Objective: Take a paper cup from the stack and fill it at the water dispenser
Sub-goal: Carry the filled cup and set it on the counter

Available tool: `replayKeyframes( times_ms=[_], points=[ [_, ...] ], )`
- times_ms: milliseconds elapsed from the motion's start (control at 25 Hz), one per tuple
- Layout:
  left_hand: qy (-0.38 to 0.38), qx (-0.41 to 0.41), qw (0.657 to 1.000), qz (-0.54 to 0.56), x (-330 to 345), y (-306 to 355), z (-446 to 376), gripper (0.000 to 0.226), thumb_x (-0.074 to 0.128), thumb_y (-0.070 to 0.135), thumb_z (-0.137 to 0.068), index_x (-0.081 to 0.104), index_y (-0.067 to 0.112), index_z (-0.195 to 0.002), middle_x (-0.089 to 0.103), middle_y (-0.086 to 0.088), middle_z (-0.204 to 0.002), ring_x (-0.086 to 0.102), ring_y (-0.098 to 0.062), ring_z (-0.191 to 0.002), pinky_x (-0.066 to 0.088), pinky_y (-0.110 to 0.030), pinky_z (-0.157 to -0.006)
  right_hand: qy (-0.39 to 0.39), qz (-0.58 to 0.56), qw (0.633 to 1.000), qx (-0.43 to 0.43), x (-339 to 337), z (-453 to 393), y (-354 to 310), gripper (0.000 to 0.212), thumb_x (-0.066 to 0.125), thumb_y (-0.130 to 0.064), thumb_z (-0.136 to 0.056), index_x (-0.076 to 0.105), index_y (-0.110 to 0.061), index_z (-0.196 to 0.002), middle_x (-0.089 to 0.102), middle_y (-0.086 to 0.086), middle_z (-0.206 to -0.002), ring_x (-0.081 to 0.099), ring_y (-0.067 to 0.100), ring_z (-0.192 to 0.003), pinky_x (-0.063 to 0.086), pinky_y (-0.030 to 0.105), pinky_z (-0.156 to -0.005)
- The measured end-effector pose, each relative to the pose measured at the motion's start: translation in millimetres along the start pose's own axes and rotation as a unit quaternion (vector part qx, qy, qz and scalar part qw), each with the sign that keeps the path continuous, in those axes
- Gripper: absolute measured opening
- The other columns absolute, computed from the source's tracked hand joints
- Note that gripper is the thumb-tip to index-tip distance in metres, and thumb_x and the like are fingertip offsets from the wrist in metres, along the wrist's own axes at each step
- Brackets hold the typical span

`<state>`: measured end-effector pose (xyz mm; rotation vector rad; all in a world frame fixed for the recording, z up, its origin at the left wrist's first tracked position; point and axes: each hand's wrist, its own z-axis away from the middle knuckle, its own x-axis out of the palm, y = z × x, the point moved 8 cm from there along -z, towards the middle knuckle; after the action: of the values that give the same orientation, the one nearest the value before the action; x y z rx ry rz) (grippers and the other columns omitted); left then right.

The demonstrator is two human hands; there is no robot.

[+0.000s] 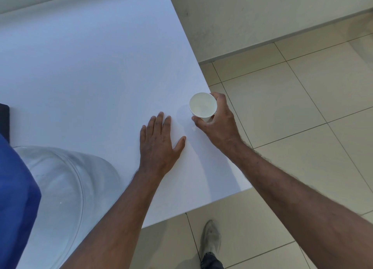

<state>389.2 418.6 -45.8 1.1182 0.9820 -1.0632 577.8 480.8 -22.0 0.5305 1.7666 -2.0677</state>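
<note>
A white paper cup (202, 105) stands upright near the right edge of the white table (90, 77). My right hand (219, 123) wraps around its side from the right, thumb on the near side. I cannot tell whether there is water inside. My left hand (157, 141) lies flat on the tabletop just left of the cup, fingers spread, holding nothing. The clear water jug (66, 184) of the dispenser fills the lower left, with a blue part (16, 198) at the left edge. No cup stack is in view.
A dark object (4, 119) sits at the table's left edge. Beige floor tiles (302, 107) spread out to the right and below the table. A wall (242, 16) rises behind them. My shoe (211, 240) stands on the floor by the table corner.
</note>
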Motion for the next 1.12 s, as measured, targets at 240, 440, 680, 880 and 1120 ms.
replayKeyframes(
  times_ms=[240, 440, 680, 880, 1120],
  points=[
    [0.011, 0.007, 1.000, -0.007, 6.4, -2.2, 0.8, 0.084, 0.018, 0.066, -0.095, 0.018, 0.017, -0.163, 0.011, -0.005, -0.174, 0.006, -0.026, -0.161, 0.008, -0.050, -0.130, -0.001, -0.001, 1.000, -0.002, -0.2, 0.5, -1.0, 0.072, 0.086, -0.030, -0.081, 0.045, -0.024, -0.139, 0.064, -0.005, -0.123, 0.062, 0.022, -0.107, 0.048, 0.028, -0.080],
    [0.018, 0.011, 1.000, -0.006, 10.1, -3.7, 1.8, 0.083, 0.018, 0.066, -0.096, 0.016, 0.018, -0.164, 0.010, -0.004, -0.174, 0.005, -0.025, -0.161, 0.007, -0.051, -0.130, 0.001, 0.000, 1.000, 0.000, -0.3, 1.3, -1.9, 0.072, 0.086, -0.031, -0.080, 0.045, -0.025, -0.138, 0.065, -0.004, -0.123, 0.063, 0.023, -0.107, 0.055, 0.035, -0.084],
    [0.013, 0.009, 1.000, -0.009, 12.3, -4.6, 1.6, 0.083, 0.017, 0.066, -0.097, 0.013, 0.018, -0.164, 0.006, -0.003, -0.174, 0.002, -0.024, -0.161, 0.005, -0.050, -0.130, 0.001, -0.002, 1.000, -0.004, -0.2, 1.5, -2.6, 0.071, 0.086, -0.030, -0.080, 0.045, -0.025, -0.138, 0.064, -0.005, -0.122, 0.062, 0.021, -0.106, 0.053, 0.032, -0.083],
    [0.014, 0.010, 1.000, -0.006, 12.4, -4.3, 1.9, 0.082, 0.018, 0.066, -0.097, 0.014, 0.018, -0.164, 0.007, -0.003, -0.174, 0.002, -0.024, -0.161, 0.005, -0.050, -0.130, 0.003, 0.003, 1.000, -0.005, -0.2, 0.4, -2.2, 0.076, 0.087, -0.030, -0.079, 0.043, -0.025, -0.141, 0.063, -0.005, -0.128, 0.062, 0.022, -0.112, 0.055, 0.036, -0.088],
    [0.015, 0.021, 1.000, -0.003, 8.4, -3.4, 1.2, 0.082, 0.023, 0.064, -0.098, 0.015, 0.017, -0.164, 0.008, -0.006, -0.174, 0.005, -0.026, -0.161, 0.008, -0.052, -0.130, -0.041, 0.008, 0.999, -0.034, -7.7, 15.9, -6.8, 0.093, 0.066, -0.060, -0.093, 0.017, -0.024, -0.164, 0.026, -0.003, -0.171, 0.026, 0.015, -0.156, 0.031, 0.032, -0.120]
  ],
)
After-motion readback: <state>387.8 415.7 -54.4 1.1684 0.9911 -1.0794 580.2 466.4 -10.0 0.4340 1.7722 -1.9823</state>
